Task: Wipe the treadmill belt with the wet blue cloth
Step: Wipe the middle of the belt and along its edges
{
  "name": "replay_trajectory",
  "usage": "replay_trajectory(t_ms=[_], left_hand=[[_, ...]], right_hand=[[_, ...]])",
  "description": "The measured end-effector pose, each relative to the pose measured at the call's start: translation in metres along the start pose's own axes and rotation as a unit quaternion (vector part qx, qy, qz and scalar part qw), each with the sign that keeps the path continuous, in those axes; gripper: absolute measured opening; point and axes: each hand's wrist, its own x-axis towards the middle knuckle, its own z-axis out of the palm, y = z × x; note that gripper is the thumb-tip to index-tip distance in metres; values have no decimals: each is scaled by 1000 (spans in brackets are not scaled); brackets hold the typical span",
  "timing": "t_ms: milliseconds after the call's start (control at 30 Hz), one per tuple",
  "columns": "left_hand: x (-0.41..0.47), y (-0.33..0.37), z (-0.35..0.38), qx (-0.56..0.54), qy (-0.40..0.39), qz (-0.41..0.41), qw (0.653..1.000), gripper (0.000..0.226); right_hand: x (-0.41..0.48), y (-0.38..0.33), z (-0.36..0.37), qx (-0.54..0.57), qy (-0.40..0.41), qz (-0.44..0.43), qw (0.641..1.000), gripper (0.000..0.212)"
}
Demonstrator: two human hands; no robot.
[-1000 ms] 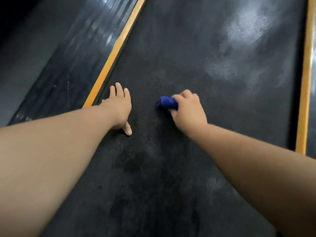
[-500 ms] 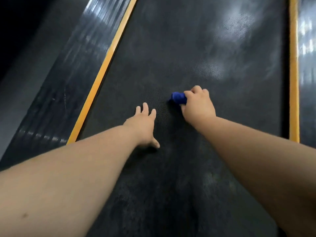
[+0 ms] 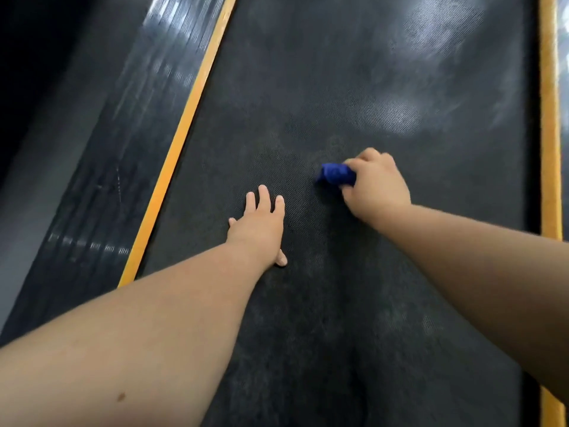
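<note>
- Ribbing on the glossy black side rail (image 3: pixel 123 155) caught the light at the far left of my view, with a long yellow edge stripe (image 3: pixel 184 124) just beside it.
- I saw the left hand (image 3: pixel 261 224) lying flat on the dark textured treadmill belt (image 3: pixel 308 72), fingers straight and spread, holding nothing.
- The small bunched blue cloth (image 3: pixel 334 174) sat on the belt's middle, near that hand but apart from it.
- The right hand (image 3: pixel 377 188) gripped the cloth, fingers curled around it, pressing it onto the belt.
- A second yellow stripe (image 3: pixel 549 118) ran along the right edge.
</note>
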Motion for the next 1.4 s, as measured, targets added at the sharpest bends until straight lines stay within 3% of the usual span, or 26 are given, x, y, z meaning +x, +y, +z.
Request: replay_trajectory(t_ms=[100,233,300,400,467,567,633,767,967,1100,1300,1400], left_hand=[[1,1,-1,9,-1,-1,1000,122],[-2,3,-5,29,-5,-10,1000,121],[-6,7,-10,36,-15,-6,999,123],[-8,15,-22,18,-35,1,999,128],[-4,21,-29,7,-14,-8,1000,131],[13,29,-38,-7,45,-39,998,133],[22,31,-41,-37,39,-56,997,134],[30,31,-38,-61,17,-61,996,134],[35,29,-35,-53,21,-58,997,134],[37,27,-35,-56,15,-51,997,134],[39,28,-36,-59,5,-58,997,136],[40,28,-37,-54,7,-58,997,137]], right_hand=[[6,-5,-5,-21,-12,10,1000,38],[-58,10,-20,-74,-103,-122,984,33],[-68,21,-24,-76,-148,-141,976,31],[-38,24,-17,-48,-89,-111,989,30],[-4,18,-7,-8,-10,-32,999,31],[26,6,-6,22,31,87,996,37],[8,3,-6,22,15,67,997,37],[-52,13,3,36,-30,-54,997,35],[27,-13,11,36,38,26,998,35],[73,-28,5,31,27,93,995,39],[14,-3,1,17,-26,-41,999,39],[44,1,-3,7,-8,-31,999,39]])
